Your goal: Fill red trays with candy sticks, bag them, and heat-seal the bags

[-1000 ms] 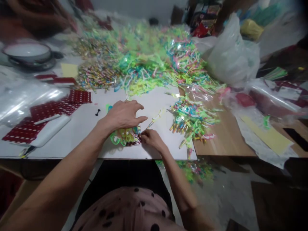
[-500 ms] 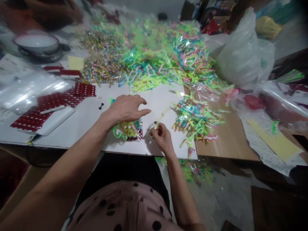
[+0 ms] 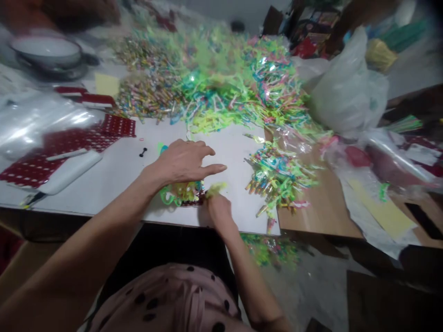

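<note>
as left hand (image 3: 187,161) partly hides looped pieces (image 3: 172,195), bright heap (image 3: 221,87) beyond

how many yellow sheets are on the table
2: a squarish yellow sheet at back left, a long yellow sheet on white paper at right; others may be hidden.

A plain grey wall (image 3: 214,14) closes off the back, blurred and dimly lit. The worktable (image 3: 308,219) shows bare wood grain at right beside a white surface (image 3: 121,177); below lies a smooth grey floor (image 3: 311,286), shadowed toward the right.
</note>
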A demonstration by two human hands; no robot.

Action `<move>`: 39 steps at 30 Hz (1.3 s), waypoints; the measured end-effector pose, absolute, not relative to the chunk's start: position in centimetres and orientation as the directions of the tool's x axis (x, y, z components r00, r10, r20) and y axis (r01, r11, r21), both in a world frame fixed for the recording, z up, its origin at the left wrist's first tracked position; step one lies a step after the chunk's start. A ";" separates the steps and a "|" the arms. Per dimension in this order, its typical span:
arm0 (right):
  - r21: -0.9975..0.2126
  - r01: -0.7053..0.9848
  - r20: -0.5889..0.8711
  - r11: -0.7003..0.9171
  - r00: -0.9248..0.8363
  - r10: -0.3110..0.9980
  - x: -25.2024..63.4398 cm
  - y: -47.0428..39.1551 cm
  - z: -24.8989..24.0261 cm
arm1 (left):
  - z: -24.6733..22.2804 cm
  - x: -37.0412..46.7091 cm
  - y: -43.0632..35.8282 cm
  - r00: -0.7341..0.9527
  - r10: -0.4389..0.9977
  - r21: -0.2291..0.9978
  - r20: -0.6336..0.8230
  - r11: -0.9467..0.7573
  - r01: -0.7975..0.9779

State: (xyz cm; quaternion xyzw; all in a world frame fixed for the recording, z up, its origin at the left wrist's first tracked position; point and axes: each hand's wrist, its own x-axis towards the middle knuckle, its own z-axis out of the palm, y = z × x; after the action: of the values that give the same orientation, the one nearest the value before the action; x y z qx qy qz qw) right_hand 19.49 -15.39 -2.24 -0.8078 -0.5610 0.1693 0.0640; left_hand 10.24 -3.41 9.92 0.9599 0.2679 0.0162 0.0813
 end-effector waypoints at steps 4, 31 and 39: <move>-0.236 0.920 -0.174 -0.312 0.276 0.945 18.3 -14.6 -1.6 | 9.9 10.3 -3.3 0.855 0.519 0.149 -0.021 -0.844 0.516; -0.101 0.961 -0.024 -0.256 0.255 0.967 28.1 -16.8 -3.4 | 10.1 10.4 -3.5 0.834 0.552 0.087 -0.017 -0.830 0.551; -0.781 0.583 -0.030 -0.225 0.325 0.945 26.1 -16.2 -3.9 | 9.8 10.5 -3.5 0.826 0.563 0.109 -0.004 -0.821 0.560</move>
State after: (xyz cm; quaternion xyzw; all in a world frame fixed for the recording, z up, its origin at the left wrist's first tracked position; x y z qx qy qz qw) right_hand 26.13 -16.15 -3.94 -0.7371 -0.5183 0.2626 0.3450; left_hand 10.46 -3.49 9.83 0.9542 0.2943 0.0142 0.0525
